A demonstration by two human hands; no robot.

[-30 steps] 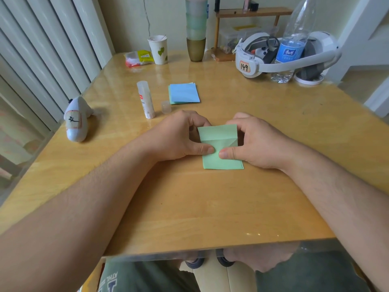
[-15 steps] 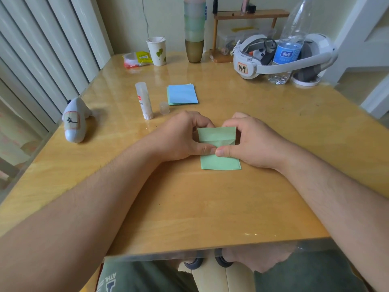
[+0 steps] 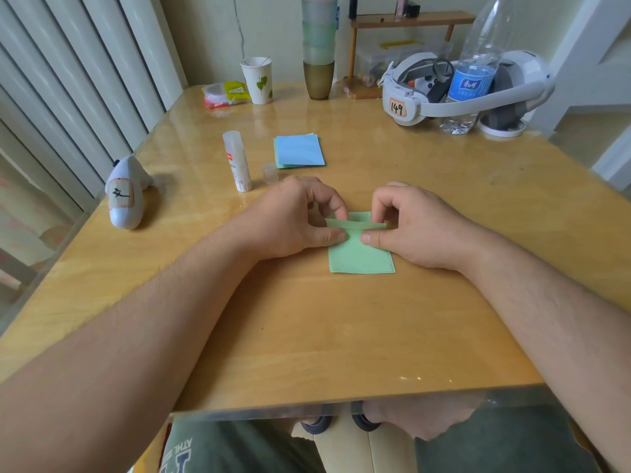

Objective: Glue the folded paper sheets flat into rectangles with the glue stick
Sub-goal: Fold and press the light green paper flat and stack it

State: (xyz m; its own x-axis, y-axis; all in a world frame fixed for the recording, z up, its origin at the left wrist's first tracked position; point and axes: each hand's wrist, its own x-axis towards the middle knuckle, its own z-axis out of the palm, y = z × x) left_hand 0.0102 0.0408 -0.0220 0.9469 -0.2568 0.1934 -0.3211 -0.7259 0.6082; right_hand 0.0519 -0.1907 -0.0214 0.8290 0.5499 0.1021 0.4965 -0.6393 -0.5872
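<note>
A folded green paper sheet [image 3: 361, 256] lies on the wooden table [image 3: 341, 329] in front of me. My left hand [image 3: 293, 216] pinches the left end of its top flap between thumb and fingers. My right hand [image 3: 415, 223] pinches the right end the same way. The flap stands lifted off the sheet as a thin raised edge. An uncapped white glue stick [image 3: 237, 161] stands upright behind my left hand, with its clear cap [image 3: 269, 172] beside it. A small stack of folded sheets, blue on top [image 3: 298, 151], lies further back.
A white shark-shaped toy [image 3: 124, 192] lies near the left edge. At the back stand a paper cup [image 3: 257, 80], a snack packet [image 3: 223, 93], stacked tumblers [image 3: 319, 46], a small wooden shelf [image 3: 409, 20], a white headset [image 3: 454, 87] and a water bottle [image 3: 473, 73].
Both hands went from pressing the green sheet flat with the thumbs to pinching its top flap and lifting it up off the sheet.
</note>
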